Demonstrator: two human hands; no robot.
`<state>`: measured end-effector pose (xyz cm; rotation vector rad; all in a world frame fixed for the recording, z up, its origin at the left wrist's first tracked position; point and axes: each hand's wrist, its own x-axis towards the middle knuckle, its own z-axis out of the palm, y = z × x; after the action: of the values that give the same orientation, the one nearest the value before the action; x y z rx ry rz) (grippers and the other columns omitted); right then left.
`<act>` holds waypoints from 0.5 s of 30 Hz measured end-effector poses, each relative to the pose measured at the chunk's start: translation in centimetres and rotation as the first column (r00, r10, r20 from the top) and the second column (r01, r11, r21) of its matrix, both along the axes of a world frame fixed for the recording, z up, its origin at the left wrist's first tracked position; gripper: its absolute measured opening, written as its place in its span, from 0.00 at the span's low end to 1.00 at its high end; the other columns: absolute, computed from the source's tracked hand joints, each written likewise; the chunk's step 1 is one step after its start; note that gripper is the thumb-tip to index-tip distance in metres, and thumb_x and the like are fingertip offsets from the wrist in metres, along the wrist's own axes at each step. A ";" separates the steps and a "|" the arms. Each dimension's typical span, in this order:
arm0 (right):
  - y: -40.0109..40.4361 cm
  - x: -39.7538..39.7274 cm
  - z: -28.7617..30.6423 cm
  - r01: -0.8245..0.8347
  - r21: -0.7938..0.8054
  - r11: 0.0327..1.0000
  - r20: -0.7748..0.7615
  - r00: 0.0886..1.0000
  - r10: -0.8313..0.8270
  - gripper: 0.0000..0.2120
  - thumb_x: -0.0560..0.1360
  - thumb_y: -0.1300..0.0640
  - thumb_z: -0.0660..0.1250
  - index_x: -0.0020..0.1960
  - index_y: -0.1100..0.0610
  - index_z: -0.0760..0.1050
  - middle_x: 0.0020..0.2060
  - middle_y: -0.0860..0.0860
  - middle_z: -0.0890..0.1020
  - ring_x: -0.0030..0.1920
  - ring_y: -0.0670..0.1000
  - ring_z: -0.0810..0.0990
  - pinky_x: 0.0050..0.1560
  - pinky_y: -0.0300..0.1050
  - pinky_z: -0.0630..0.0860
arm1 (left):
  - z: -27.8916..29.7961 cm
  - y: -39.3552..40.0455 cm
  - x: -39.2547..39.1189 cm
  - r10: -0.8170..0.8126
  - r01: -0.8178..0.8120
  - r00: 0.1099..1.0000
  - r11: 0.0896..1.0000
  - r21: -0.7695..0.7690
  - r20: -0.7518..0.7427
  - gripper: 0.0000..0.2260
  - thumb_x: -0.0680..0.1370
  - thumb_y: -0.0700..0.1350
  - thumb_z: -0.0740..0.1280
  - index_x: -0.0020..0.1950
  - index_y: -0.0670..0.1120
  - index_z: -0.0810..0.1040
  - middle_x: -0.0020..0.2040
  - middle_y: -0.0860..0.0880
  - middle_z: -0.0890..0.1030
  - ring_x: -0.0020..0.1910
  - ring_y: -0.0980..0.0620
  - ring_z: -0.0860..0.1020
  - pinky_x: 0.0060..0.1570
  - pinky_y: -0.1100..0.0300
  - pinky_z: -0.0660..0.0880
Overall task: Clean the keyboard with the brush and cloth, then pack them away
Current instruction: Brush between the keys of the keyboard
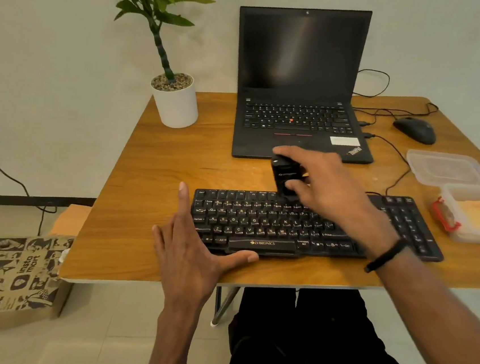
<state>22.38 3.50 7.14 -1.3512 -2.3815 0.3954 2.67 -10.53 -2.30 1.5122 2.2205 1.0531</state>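
Left hand (192,246): open, bracing keyboard (296,226) at its 9 o'clock edge.
Right hand (322,185): gripping brush (284,174).
Risk: my hard strokes could shove keyboard sideways.

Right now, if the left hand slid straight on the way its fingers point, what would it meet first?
The left hand points away across the wooden table, along the black keyboard's left end. Its way looks free at first; the white plant pot probably comes first, though depth is unclear.
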 end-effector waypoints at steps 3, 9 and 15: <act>0.2 -3.9 -0.5 -0.108 -0.019 0.994 -0.107 0.989 0.105 0.32 0.76 0.62 0.74 0.76 0.46 0.69 0.66 0.51 0.80 0.62 0.51 0.80 0.65 0.49 0.79 | -0.1 -0.1 -0.1 0.009 -0.009 1.000 1.000 0.003 -0.018 0.73 0.52 0.81 0.73 0.82 0.61 0.31 0.79 0.46 0.69 0.77 0.42 0.66 0.79 0.32 0.54; 0.9 -4.2 0.1 -0.074 -0.063 0.995 -0.321 0.946 0.050 0.32 0.75 0.60 0.76 0.76 0.45 0.70 0.67 0.48 0.79 0.60 0.44 0.79 0.60 0.42 0.81 | -0.2 0.0 -0.2 0.003 -0.003 0.999 1.000 0.003 -0.037 0.73 0.52 0.80 0.74 0.82 0.62 0.31 0.80 0.47 0.67 0.78 0.43 0.64 0.78 0.32 0.54; 2.2 -0.1 1.8 0.025 -0.096 0.995 0.133 0.991 -0.012 0.34 0.74 0.59 0.76 0.75 0.40 0.67 0.67 0.49 0.79 0.68 0.54 0.76 0.68 0.59 0.75 | -0.2 0.1 -0.2 0.004 -0.003 0.999 1.000 0.014 -0.045 0.72 0.52 0.80 0.74 0.81 0.63 0.30 0.79 0.47 0.67 0.77 0.42 0.65 0.78 0.31 0.56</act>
<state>22.29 5.73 8.94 -1.4842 -2.4837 0.4351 2.42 -10.47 -2.54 1.5538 2.2513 1.0478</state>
